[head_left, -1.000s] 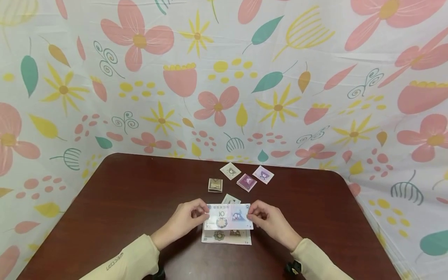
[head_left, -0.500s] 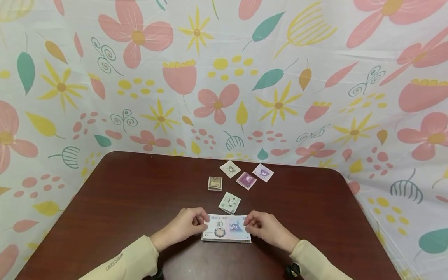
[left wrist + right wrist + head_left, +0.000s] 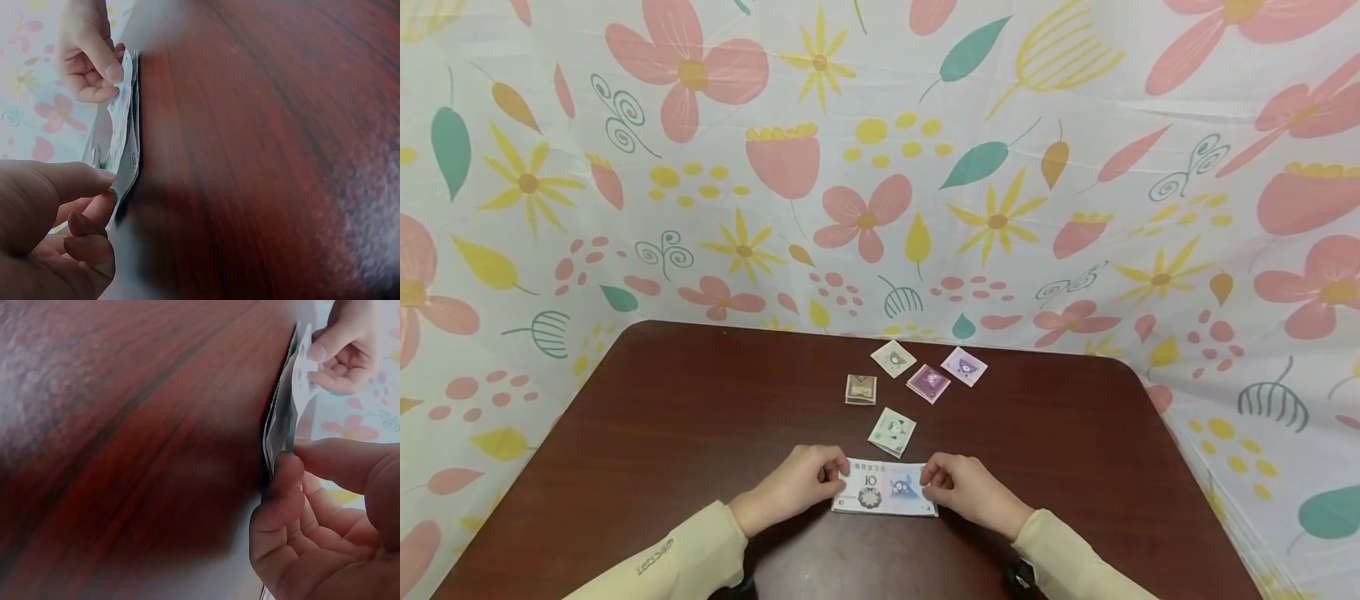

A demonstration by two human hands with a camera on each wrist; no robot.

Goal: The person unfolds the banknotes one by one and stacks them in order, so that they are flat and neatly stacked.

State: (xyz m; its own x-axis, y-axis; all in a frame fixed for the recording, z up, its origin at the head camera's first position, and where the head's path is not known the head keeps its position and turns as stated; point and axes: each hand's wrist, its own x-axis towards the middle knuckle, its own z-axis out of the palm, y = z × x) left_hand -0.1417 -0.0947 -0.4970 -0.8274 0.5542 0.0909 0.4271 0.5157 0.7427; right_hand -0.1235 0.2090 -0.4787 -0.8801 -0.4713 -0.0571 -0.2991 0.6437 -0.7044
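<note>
A play-money banknote (image 3: 883, 487) printed with a 10 and a blue cartoon figure lies over other notes in a small stack on the table. At its left end my left hand (image 3: 793, 483) pinches the note between thumb and finger. My right hand (image 3: 973, 492) pinches the opposite end. Seen edge-on in the left wrist view, the top banknote (image 3: 122, 119) bows slightly above the paper edges beneath it. The lower notes are mostly hidden by the top one.
Just beyond the stack lies a folded green note (image 3: 892, 432). Farther back are a folded brown note (image 3: 861, 389), a dark purple note (image 3: 928, 383), a light purple note (image 3: 964, 367) and a pale green-grey note (image 3: 893, 358). A flowered cloth (image 3: 865, 221) hangs behind the table (image 3: 700, 400).
Both hands have lowered the 10 note toward me onto the other note, now almost covering it. The folded green note behind has come into full view.
</note>
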